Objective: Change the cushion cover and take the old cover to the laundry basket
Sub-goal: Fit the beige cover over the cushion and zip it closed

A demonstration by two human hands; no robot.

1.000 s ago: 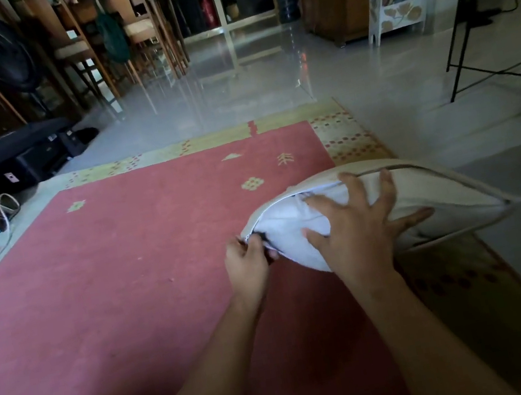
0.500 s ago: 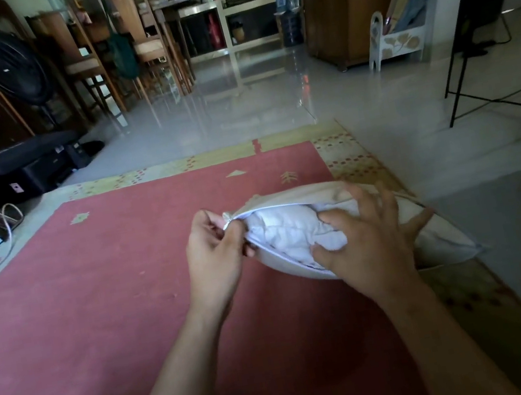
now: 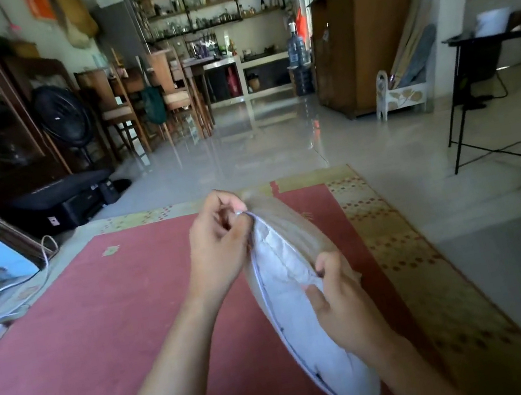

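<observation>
Vs 1 s ago: the cushion (image 3: 328, 371) has been swung round. It lay flattish w/ its long axis across the view, 9 to 3 o'clock, R hand spread flat on the white pad. Now it's tipped up on edge, and the R hand has gone from flat to curled. The slit in the cover (image 3: 296, 229) also reads longer: the white pad (image 3: 284, 283) shows along nearly the whole length, not just at one end. So the zip is prob. open or close to it, and the next job is pulling the pad out. Nothing is stripped yet, and no laundry basket is in view.

Hands: the L hand (image 3: 220, 242) is at the cushion's 12 o'clock end, fingers bunched tight, pinching the cover's far corner where the slit ends. The zip tab is too small to make out. The R hand (image 3: 347, 311) is abt mid-length on the 3 o'clock side, thumb on the pad, fingers curled over the cover's lip, gripping it.

Position: centre-frame, held between both hands above the red rug (image 3: 87, 349). Can't tell if the near end rests on anything. The long axis runs away from the person, far end at 12 o'clock, near end at abt 5 o'clock by the bottom edge. The slit faces 9 o'clock & up toward the camera, and the closed back faces 3 o'clock.
</observation>
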